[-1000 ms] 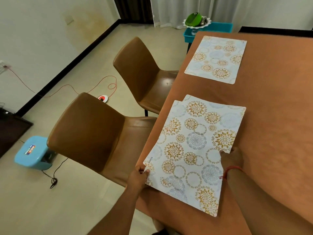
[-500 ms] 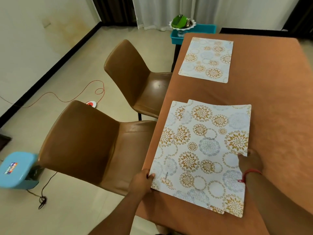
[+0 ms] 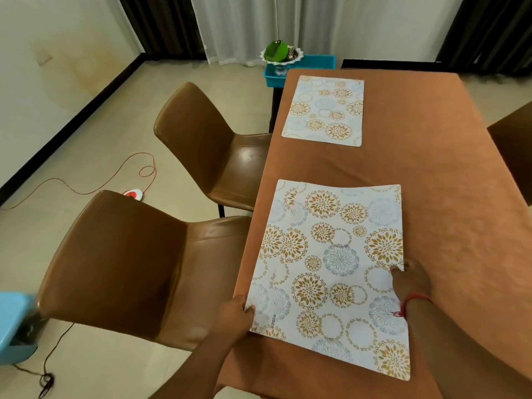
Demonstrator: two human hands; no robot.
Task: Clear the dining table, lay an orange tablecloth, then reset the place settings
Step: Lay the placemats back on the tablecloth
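You had squared the near placemats (image 3: 331, 272) into one stack on the orange tablecloth (image 3: 449, 197); earlier they lay fanned. Your left hand (image 3: 234, 315) pinched the corner beside "KUBER"; your right hand (image 3: 410, 279) gripped the right edge.

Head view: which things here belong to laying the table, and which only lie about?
Belong to the job:
orange tablecloth
near placemat, held by left hand and right hand
far placemat

Just lying about:
blue stool
red cable
two brown chairs
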